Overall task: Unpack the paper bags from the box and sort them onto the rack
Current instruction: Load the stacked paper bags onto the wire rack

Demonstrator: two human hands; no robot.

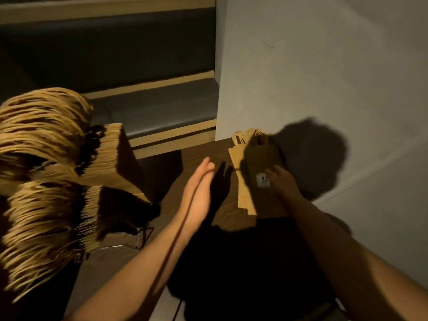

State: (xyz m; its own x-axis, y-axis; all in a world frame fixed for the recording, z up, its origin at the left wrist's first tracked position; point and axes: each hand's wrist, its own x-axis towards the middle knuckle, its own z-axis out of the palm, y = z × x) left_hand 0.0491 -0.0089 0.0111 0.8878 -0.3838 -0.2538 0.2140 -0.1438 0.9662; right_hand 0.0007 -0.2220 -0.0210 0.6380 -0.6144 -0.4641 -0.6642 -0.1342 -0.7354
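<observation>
1. Small stack of paper bags (249,179): lying flat on the wooden bench (199,154), beside the wall.
2. Right hand (281,181): grip resting on the stack; closure unclear in shadow.
3. Left hand (199,191): grip wide, fingers straight, holding nothing.
4. Bagged bundles (46,172): sitting at left.

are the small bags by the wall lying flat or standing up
Lying flat: the small paper bags lie folded on the wooden surface, handles toward the wall, right hand on them.

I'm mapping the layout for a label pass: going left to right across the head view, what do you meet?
Stacked paper bags with twisted handles → left hand, flat and open → small pile of paper bags → right hand resting on that pile → grey wall.
</observation>
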